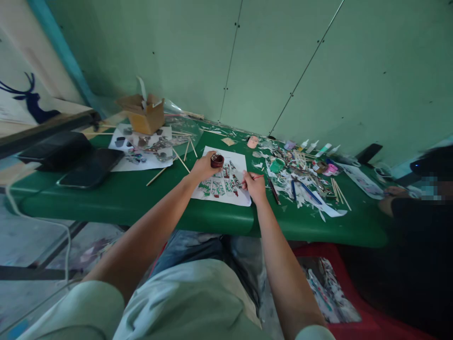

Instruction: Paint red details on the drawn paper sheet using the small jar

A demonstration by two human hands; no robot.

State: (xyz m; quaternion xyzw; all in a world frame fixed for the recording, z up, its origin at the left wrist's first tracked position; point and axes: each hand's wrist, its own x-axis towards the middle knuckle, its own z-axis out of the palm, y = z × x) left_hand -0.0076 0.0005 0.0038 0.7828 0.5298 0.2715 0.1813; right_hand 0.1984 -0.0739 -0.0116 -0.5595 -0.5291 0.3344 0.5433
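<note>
My left hand [204, 166] is closed around a small paint jar [217, 161] with dark red-brown contents, held over a white sheet of paper [207, 200]. On the sheet lie several painted pieces [217, 186] patterned in green, white and dark red. My right hand [254, 185] pinches a thin red-handled paintbrush [257, 177] at the sheet's right edge, its tip close to the pieces. The tip itself is too small to make out clearly.
Paper scraps, tools and paint pots [278, 165] crowd the green table [141, 200] on the right. At the left are a cardboard box [146, 115], loose wooden sticks [157, 175] and a black phone-like slab [90, 168]. Another person [417, 226] sits far right.
</note>
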